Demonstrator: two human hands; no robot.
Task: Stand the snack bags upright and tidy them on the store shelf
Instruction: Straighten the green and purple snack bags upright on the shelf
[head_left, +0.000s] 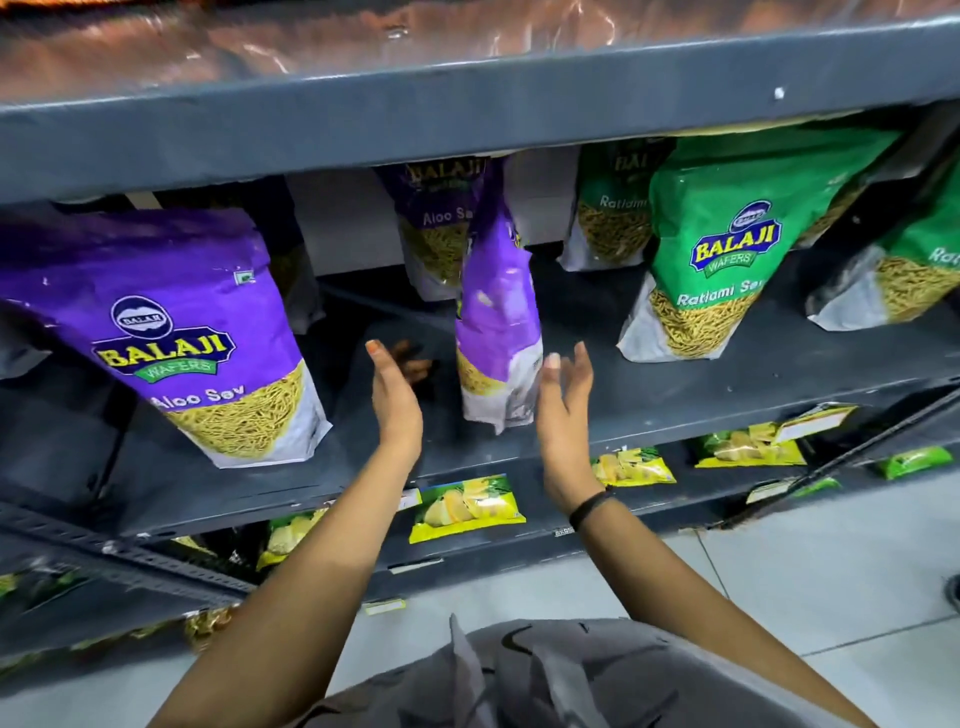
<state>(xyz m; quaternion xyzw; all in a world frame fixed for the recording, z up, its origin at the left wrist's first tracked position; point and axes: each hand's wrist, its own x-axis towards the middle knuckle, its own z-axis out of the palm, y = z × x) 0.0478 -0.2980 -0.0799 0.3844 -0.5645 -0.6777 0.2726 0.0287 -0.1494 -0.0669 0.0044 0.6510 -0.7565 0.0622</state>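
Purple foil turned edge-on: the middle Aloo Sev bag (498, 332) stands near the shelf (727, 384) front, its narrow side to the aisle. Both hands are apart with palms facing and hold nothing — left hand (396, 400) at the bag's eight o'clock, right hand (563, 395) just beside its lower edge at four o'clock; contact there I cannot tell. Best would be to close both palms low on the sides, then swivel the front outward, matching the big purple bag (171, 332) at nine o'clock — squeezing high risks tipping it.
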